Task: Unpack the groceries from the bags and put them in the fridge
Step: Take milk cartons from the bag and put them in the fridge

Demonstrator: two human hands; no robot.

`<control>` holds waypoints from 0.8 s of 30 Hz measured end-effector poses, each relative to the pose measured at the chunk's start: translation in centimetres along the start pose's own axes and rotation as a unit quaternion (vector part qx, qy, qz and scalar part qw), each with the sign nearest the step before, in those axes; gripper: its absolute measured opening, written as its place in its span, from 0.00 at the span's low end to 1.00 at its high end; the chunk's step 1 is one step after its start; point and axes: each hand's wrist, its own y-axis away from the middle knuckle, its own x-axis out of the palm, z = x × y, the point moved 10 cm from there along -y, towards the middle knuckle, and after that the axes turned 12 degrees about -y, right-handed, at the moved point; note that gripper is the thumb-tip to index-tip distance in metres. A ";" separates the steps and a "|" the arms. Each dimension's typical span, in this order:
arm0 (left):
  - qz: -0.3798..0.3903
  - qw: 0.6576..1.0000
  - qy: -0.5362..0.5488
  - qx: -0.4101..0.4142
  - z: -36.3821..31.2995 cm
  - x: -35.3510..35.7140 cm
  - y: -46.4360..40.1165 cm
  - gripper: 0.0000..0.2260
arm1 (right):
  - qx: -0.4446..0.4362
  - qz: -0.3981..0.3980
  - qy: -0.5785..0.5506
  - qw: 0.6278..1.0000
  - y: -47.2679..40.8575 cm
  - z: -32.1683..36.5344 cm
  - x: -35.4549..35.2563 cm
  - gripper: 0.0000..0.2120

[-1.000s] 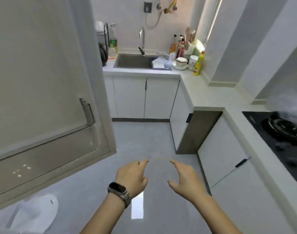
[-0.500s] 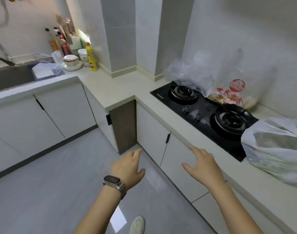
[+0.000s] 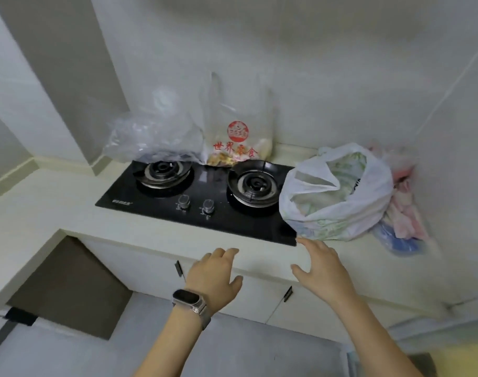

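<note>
Reaching toward the white bag [image 3: 338, 194] slumped on the tabletop [image 3: 69, 202] at the hob's [image 3: 199, 194] right end, right hand [image 3: 323, 270] and left hand [image 3: 214, 278] — fingers spread, empty — risk tipping its loose, open mouth and spilling groceries.

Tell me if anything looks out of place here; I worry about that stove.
Yes. The crumpled clear bag droops over the back of the left burner, and the white bag overlaps the hob's right edge beside the right burner. Plastic sits oddly there. No flame shows.
</note>
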 end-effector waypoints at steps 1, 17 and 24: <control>0.012 1.000 0.001 0.020 -1.2 0.4 -1.4 0.26 | 0.015 -0.009 -0.005 1.000 -0.4 -1.1 -0.8 0.30; 0.066 0.995 0.071 0.013 -10.2 4.9 -20.0 0.22 | -0.013 -0.061 -0.061 0.996 -17.5 -10.5 -10.6 0.15; 0.093 0.989 0.115 0.017 -11.8 5.7 -23.2 0.18 | 0.027 0.067 -0.051 0.996 -23.6 -9.7 -7.9 0.03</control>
